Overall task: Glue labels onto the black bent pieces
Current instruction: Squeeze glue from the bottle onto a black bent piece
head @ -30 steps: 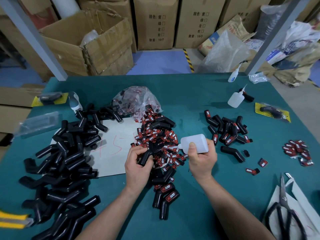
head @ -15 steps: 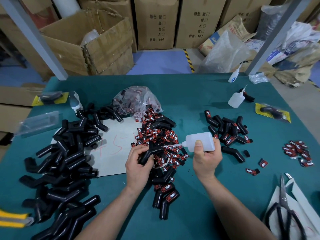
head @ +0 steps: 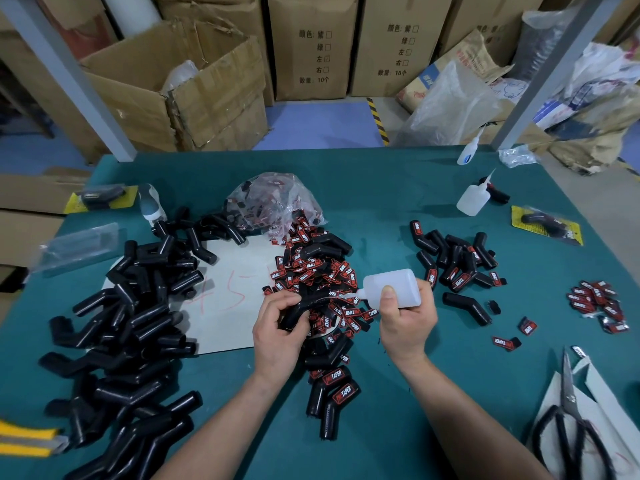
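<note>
Left hand (head: 277, 332) grips a black bent piece (head: 300, 309) with curled fingers; right hand (head: 407, 318) clasps a glue bottle (head: 391, 287), its nozzle meeting the piece.

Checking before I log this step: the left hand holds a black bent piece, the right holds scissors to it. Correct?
Not the scissors. The head view shows the right hand gripping a white glue bottle, nozzle at the black bent piece that the left hand holds. The scissors lie apart, at the near right.
</note>
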Tool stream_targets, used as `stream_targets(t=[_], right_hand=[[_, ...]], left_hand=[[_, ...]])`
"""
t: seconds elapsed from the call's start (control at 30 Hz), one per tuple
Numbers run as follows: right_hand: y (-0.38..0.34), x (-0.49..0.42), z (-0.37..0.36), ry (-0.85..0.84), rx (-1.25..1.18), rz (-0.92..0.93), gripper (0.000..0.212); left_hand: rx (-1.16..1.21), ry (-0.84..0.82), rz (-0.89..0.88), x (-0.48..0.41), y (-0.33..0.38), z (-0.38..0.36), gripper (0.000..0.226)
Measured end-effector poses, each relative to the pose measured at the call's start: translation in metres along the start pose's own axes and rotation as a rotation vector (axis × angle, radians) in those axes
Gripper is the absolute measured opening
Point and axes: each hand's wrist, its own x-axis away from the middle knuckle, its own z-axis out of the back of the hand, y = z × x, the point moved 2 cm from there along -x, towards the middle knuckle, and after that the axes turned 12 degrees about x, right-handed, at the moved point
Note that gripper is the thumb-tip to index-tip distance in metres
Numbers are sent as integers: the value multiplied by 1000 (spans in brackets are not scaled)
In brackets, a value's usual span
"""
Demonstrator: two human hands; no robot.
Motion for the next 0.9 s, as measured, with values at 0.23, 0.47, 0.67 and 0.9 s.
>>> stream_targets(t=[0.23,0.47,0.67,0.9], right_hand=[[-1,5,0,-14,-6,-1,23],[0,3,0,-16,13,2,26],[1,0,-1,-2,27,16,26],[5,-16,-1,-161,-305,-223,7]], left_hand=[[-9,-17,8,2,0,0,32],[-10,5,31,0,2,0,33],[-7,15,29,0,2,0,37],[48,95,178,-2,-4,2,33]])
